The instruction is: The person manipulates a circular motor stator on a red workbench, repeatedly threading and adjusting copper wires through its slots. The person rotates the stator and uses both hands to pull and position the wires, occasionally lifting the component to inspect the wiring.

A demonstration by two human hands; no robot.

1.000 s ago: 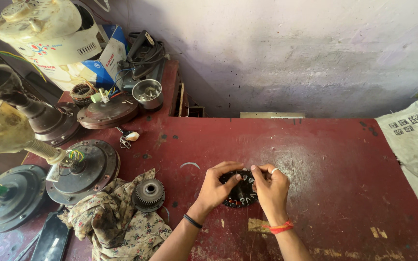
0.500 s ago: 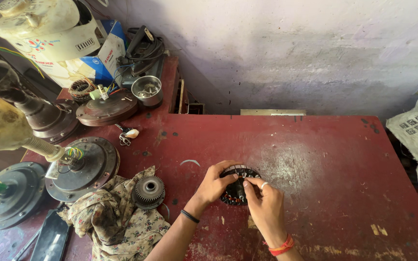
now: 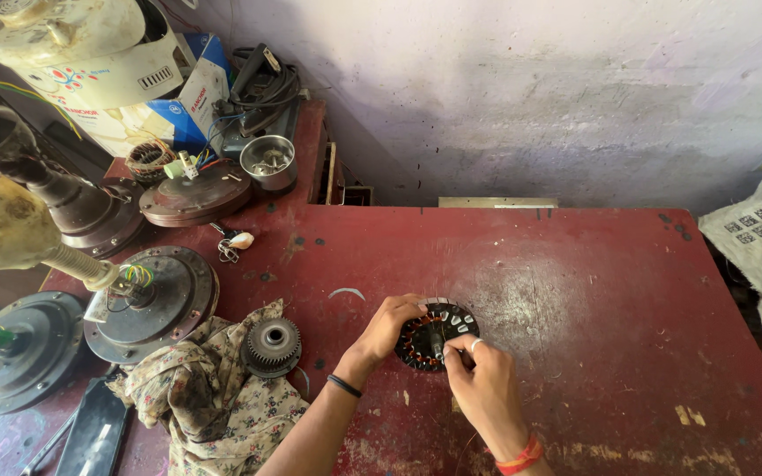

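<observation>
Fingers of left hand (image 3: pixel 392 319) and right hand (image 3: pixel 480 381) pinch the round stator (image 3: pixel 435 335) on the red table (image 3: pixel 593 291)

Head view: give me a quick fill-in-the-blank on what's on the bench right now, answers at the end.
1. Both hands, the left hand and the right hand, touch a round black ____ with copper windings.
2. The table top is painted ____.
3. The toothed gear-like part rests on a crumpled floral ____.
4. The right wrist wears a ____ band.

Missing words: stator; red; cloth; red
</observation>
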